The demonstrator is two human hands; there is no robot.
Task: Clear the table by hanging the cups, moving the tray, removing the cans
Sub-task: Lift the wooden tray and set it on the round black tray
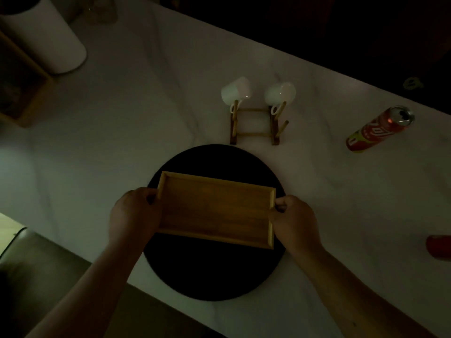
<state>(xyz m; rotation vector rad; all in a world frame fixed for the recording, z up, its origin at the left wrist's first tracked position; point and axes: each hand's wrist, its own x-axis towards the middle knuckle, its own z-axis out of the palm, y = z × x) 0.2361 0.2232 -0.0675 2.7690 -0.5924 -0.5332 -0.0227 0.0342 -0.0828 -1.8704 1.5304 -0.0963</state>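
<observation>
A rectangular wooden tray (214, 208) is over a round black mat (214, 272) near the table's front edge. My left hand (133, 213) grips the tray's left end and my right hand (296, 220) grips its right end. Behind the mat stands a small wooden cup rack (256, 124). Two white cups hang on it, one on the left peg (235, 91) and one on the right peg (279, 93). A red opened can (380, 129) stands to the right. Part of a second red can (439, 246) shows at the right edge.
A tall white cylinder (46, 37) stands at the back left beside a wooden box (22, 89). Some glassware (102, 8) sits dimly at the far back. The white marble table (122, 130) ends in a front edge at lower left. The room is dark.
</observation>
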